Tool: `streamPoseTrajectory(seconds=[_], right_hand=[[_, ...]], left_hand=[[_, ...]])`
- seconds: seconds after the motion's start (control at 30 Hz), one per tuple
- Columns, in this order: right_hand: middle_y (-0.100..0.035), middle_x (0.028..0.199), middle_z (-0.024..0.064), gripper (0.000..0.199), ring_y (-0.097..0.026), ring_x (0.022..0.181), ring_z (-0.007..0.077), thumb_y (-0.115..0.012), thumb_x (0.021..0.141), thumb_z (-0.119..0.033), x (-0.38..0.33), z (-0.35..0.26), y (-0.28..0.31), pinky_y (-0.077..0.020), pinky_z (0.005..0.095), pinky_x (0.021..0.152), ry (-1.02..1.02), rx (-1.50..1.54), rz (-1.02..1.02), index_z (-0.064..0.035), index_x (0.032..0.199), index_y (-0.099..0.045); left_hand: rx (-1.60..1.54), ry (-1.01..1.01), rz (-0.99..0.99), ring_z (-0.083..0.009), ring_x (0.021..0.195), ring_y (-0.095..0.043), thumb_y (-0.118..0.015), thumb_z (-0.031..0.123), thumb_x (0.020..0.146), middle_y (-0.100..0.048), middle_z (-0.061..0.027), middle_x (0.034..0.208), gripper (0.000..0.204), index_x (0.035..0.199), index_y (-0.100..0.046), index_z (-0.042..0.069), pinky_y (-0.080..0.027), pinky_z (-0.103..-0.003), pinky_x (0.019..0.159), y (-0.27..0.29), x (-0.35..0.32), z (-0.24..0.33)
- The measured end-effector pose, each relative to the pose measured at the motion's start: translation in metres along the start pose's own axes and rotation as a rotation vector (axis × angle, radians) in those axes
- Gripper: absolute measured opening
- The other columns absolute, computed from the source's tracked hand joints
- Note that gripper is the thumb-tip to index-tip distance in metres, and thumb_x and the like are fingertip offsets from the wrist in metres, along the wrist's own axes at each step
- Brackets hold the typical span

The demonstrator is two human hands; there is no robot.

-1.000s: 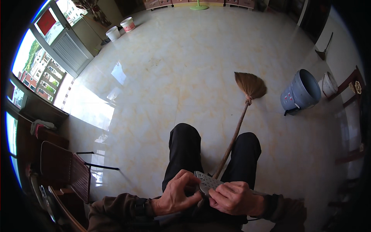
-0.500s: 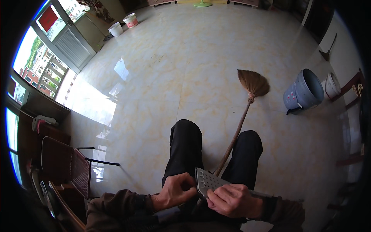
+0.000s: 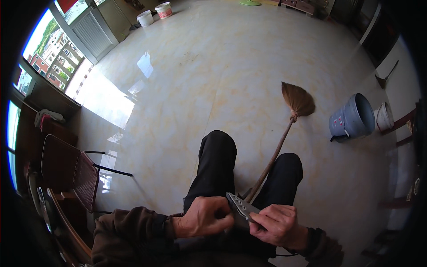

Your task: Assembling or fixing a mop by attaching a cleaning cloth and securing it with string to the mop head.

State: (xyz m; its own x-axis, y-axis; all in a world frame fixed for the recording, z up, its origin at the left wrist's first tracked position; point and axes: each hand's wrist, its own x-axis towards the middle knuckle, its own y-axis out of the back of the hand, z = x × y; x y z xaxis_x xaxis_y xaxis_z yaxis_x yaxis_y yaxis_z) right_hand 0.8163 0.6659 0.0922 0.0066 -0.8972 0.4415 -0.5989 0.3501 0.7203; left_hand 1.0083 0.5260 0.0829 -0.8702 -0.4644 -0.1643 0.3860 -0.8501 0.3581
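Note:
A flat grey plate with rows of holes is gripped in my right hand, its fingers closed round the near edge. The plate is tilted more edge-on, so its exact kind does not show. My left hand is curled closed beside the plate's left end, thumb and forefinger pinched together. What sits in that pinch, if anything, is hidden. Between my knees leans a straw broom with a long wooden handle; the handle's lower end passes behind the plate.
A blue-grey bucket and a white bucket stand to the right. To the left is a brown folding chair. Two white tubs, a plain one and a red-marked one, stand far off near the open door on the tiled floor.
My right hand has turned the plate more edge-on and moved slightly right. My left hand stays curled beside it. The whole view has shifted slightly with my head.

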Motion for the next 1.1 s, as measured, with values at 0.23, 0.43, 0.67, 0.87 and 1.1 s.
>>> streamPoseTrajectory(seconds=[0.23, 0.43, 0.67, 0.87, 1.1], right_hand=[[-0.054, 0.067, 0.0007, 0.022, -0.061, 0.056, 0.0171, -0.075, 0.064, -0.005, 0.004, 0.004, 0.006, -0.0513, 0.0285, 0.051, -0.060, 0.012, -0.025, -0.0081, 0.085, -0.070], [-0.058, 0.070, 0.0023, 0.022, -0.061, 0.059, 0.0189, -0.076, 0.064, -0.003, 0.007, 0.006, 0.008, -0.0521, 0.0300, 0.053, -0.089, 0.050, -0.051, -0.0067, 0.084, -0.070], [-0.057, 0.069, 0.0018, 0.023, -0.061, 0.059, 0.0184, -0.076, 0.064, -0.004, 0.006, 0.004, 0.005, -0.0520, 0.0298, 0.053, -0.058, 0.007, -0.048, -0.0057, 0.086, -0.069], [-0.054, 0.068, 0.0012, 0.022, -0.060, 0.057, 0.0164, -0.075, 0.065, -0.006, 0.001, 0.001, -0.002, -0.0503, 0.0279, 0.052, 0.024, -0.051, -0.060, -0.0054, 0.087, -0.069], [-0.053, 0.069, 0.0010, 0.025, -0.059, 0.056, 0.0157, -0.076, 0.065, -0.008, -0.001, -0.011, -0.002, -0.0498, 0.0273, 0.051, 0.088, -0.091, -0.097, -0.0047, 0.089, -0.070]], left_hand=[[-0.169, 0.161, -0.019, -0.0181, 0.065, -0.064, -0.072, 0.021, 0.078, -0.066, -0.0115, 0.072, 0.026, 0.081, -0.062, -0.002, -0.051, -0.032, 0.061, -0.004, 0.006, 0.007], [-0.114, 0.089, -0.029, -0.0271, 0.060, -0.065, -0.069, 0.030, 0.078, -0.065, -0.0147, 0.070, 0.032, 0.078, -0.062, -0.001, -0.052, -0.038, 0.060, -0.006, 0.015, -0.003], [0.182, 0.057, -0.094, -0.0367, 0.061, -0.064, -0.065, 0.035, 0.077, -0.063, -0.0160, 0.062, 0.034, 0.070, -0.063, 0.002, -0.051, -0.045, 0.060, 0.007, 0.029, 0.006], [0.427, -0.032, -0.149, -0.0387, 0.059, -0.064, -0.063, 0.031, 0.079, -0.062, -0.0182, 0.061, 0.031, 0.066, -0.062, 0.003, -0.049, -0.046, 0.054, 0.009, 0.026, 0.010], [0.635, -0.303, -0.185, -0.0324, 0.057, -0.066, -0.064, 0.019, 0.078, -0.063, -0.0142, 0.065, 0.019, 0.069, -0.057, 0.005, -0.048, -0.044, 0.047, 0.002, 0.010, 0.001]])
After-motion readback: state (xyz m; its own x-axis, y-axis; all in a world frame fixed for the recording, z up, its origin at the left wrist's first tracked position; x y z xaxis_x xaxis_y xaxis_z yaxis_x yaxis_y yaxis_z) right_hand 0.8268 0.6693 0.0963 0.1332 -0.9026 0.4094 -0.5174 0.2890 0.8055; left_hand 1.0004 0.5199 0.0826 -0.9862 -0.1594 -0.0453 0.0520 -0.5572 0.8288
